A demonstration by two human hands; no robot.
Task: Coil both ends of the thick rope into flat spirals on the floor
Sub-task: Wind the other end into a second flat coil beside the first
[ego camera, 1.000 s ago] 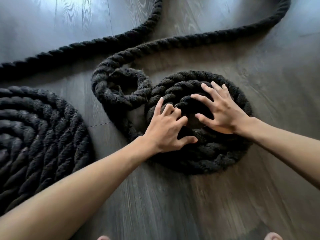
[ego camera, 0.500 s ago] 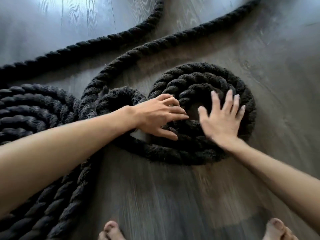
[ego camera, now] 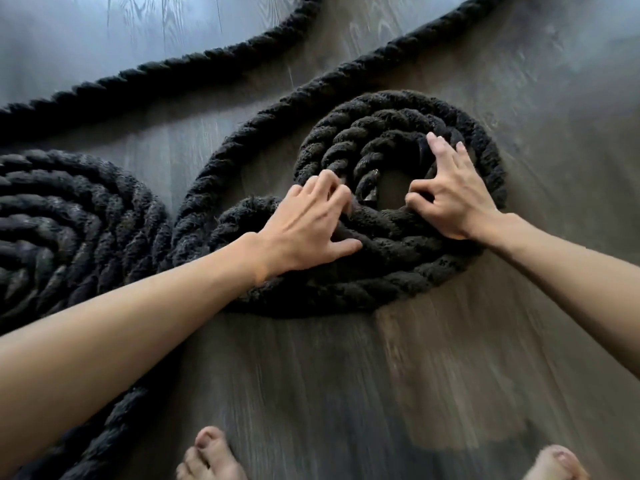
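A thick black rope lies on the grey wooden floor (ego camera: 346, 393). Its right end forms a flat spiral (ego camera: 398, 278) of about three turns with a small bare gap at the centre. My left hand (ego camera: 308, 226) grips the inner turn on the spiral's left side, fingers curled into it. My right hand (ego camera: 450, 199) presses on the right of the centre, thumb and fingers hooked over the inner turn. The rope's taped tip (ego camera: 369, 194) shows between my hands. A larger finished spiral (ego camera: 76, 223) lies at the left.
Two loose runs of rope (ego camera: 194, 64) cross the floor behind the spirals, one leading into the right spiral. My bare toes (ego camera: 211, 455) show at the bottom edge. Bare floor spreads to the right and in front of the spiral.
Both hands have gone from lying flat on the spiral to curling their fingers into the inner turn. The centre has opened a little and the loose loop at left has tightened in.
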